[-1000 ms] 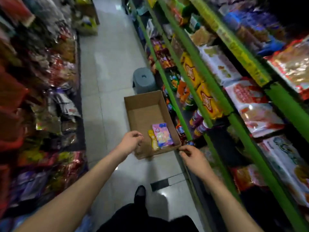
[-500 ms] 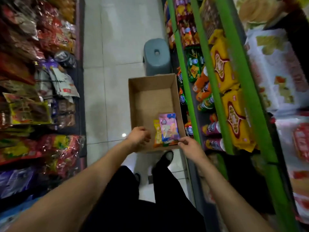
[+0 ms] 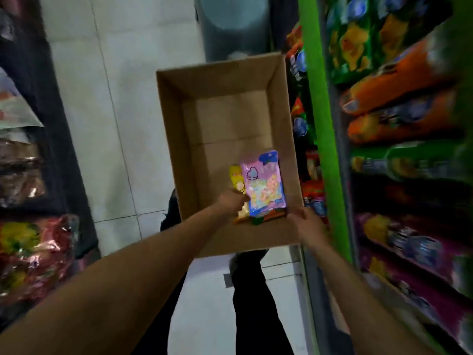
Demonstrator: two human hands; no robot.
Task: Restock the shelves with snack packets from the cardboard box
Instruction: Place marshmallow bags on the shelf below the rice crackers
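Both hands have closed in: left hand [image 3: 231,201] now reaches inside the cardboard box [image 3: 171,139], fingers curling on the pink snack packet [image 3: 263,184] at its near end, while right hand [image 3: 305,226] clamps the near corner, probably steadying it

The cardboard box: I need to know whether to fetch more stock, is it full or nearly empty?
Nearly empty. The cardboard box shows mostly bare floor; only a pink packet and a yellow packet are visible.
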